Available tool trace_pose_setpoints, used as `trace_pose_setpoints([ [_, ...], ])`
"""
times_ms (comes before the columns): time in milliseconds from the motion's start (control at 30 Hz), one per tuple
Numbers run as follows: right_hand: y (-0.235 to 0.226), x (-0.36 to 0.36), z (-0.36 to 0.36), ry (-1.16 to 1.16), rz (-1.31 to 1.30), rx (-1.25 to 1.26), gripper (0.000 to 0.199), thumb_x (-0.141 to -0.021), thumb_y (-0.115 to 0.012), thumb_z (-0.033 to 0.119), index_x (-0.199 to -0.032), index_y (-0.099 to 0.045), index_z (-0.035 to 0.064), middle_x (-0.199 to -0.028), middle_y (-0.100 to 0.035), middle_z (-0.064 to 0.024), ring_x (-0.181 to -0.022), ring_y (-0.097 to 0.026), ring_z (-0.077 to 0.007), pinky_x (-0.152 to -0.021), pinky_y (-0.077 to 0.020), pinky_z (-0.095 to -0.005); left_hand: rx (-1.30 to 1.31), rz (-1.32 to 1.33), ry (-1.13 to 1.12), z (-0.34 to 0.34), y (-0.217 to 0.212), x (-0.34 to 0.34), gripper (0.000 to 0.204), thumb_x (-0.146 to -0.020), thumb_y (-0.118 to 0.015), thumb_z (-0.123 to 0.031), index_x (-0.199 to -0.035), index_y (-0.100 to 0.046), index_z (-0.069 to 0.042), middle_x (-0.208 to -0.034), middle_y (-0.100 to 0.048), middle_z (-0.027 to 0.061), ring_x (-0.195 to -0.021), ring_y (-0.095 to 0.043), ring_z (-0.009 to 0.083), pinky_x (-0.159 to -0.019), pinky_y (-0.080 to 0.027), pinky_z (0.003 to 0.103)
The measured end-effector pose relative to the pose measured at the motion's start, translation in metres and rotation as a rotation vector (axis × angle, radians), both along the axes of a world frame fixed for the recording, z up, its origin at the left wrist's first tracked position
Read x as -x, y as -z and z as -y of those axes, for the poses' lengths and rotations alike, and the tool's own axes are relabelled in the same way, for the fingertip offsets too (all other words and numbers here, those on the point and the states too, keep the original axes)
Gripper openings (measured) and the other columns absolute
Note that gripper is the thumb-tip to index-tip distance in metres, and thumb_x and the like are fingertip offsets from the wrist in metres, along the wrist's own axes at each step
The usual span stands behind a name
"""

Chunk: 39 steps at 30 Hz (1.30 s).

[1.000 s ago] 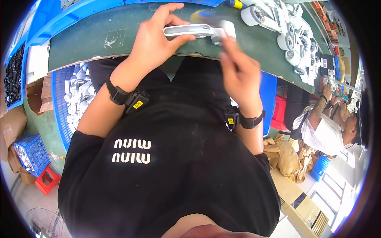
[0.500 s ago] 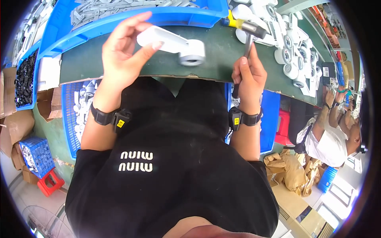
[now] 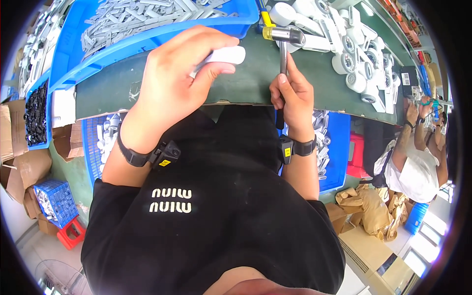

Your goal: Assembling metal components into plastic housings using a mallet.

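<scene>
My left hand (image 3: 172,78) is closed around a white plastic part (image 3: 228,55), above the green bench near the blue bin. Only its rounded end shows past my fingers; the rest is hidden by the hand. In my right hand (image 3: 296,98) is a small hammer (image 3: 289,35), gripped by its dark handle with the head upward. One face of the head is amber-yellow, the other dark. The hammer and the white part are apart.
A blue bin (image 3: 162,32) of grey strips stands at the back left. White arm-shaped parts with round ends (image 3: 344,61) lie piled at the right. A yellow-handled tool (image 3: 266,17) rests behind the hammer. Black pieces (image 3: 36,115) fill a tray far left. Another person (image 3: 415,164) works at right.
The white part has turned in my left hand, its ringed end no longer showing, and the hand has moved right. My right hand and the hammer have shifted left. The view has moved slightly.
</scene>
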State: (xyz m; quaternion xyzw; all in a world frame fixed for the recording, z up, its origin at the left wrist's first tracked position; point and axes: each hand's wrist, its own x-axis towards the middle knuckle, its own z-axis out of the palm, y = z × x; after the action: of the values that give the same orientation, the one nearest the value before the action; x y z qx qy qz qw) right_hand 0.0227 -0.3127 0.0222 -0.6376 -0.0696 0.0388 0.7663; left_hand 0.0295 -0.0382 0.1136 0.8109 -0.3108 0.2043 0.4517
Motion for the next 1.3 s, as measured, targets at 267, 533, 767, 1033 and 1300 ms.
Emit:
trace_pose_setpoints([
  [267,-0.001,0.0,0.002,-0.009,0.04,0.008,0.057,-0.113,-0.06,0.011,-0.169,-0.047,0.0113,-0.077,-0.058,0.0017,-0.059,-0.046,-0.0046,-0.053,-0.0421,-0.0215,-0.319,0.05,-0.018,0.022,0.01,-0.002,0.05,-0.084,-0.083,0.0,-0.133,-0.071,-0.003,-0.112,-0.077,0.0156,-0.099,-0.074,0.0356,-0.087,-0.06,0.043],
  [533,-0.001,0.003,0.002,0.027,0.015,-0.04,0.061,-0.112,-0.06,0.009,-0.17,-0.041,0.006,-0.076,-0.059,0.0006,-0.058,-0.047,-0.0052,-0.052,-0.0414,-0.0222,-0.558,-0.051,0.034,0.042,0.035,-0.014,0.037,-0.086,-0.082,-0.01,-0.121,-0.07,-0.001,-0.11,-0.073,0.0151,-0.106,-0.071,0.0388,-0.091,-0.058,0.048],
  [767,-0.003,0.004,0.005,0.01,-0.063,-0.067,0.048,-0.111,-0.062,0.011,-0.156,-0.055,-0.003,-0.077,-0.057,0.003,-0.059,-0.048,-0.0045,-0.052,-0.0403,-0.023,-0.412,0.051,-0.222,0.018,-0.032,-0.105,0.017,-0.101,-0.07,-0.013,-0.115,-0.077,-0.005,-0.094,-0.078,0.0137,-0.08,-0.076,0.028,-0.075,-0.06,0.038],
  [1033,-0.003,0.004,0.006,0.025,-0.065,-0.061,0.043,-0.11,-0.062,0.009,-0.151,-0.059,-0.0035,-0.077,-0.056,0.0036,-0.059,-0.048,-0.0039,-0.053,-0.0389,-0.0223,-0.857,-0.251,-0.213,-0.002,0.001,-0.26,0.022,-0.081,-0.073,-0.016,-0.097,-0.085,-0.006,-0.106,-0.08,0.0242,-0.095,-0.078,0.0422,-0.085,-0.062,0.051],
  [1300,-0.004,0.003,0.002,0.021,-0.047,-0.065,0.041,-0.11,-0.064,0.01,-0.148,-0.061,-0.0032,-0.077,-0.057,0.0035,-0.058,-0.047,-0.004,-0.053,-0.0382,-0.0223,-0.844,-0.244,-0.29,0.0,0.023,-0.261,0.029,-0.08,-0.074,-0.014,-0.101,-0.083,0.003,-0.107,-0.079,0.0295,-0.105,-0.078,0.0445,-0.09,-0.062,0.052],
])
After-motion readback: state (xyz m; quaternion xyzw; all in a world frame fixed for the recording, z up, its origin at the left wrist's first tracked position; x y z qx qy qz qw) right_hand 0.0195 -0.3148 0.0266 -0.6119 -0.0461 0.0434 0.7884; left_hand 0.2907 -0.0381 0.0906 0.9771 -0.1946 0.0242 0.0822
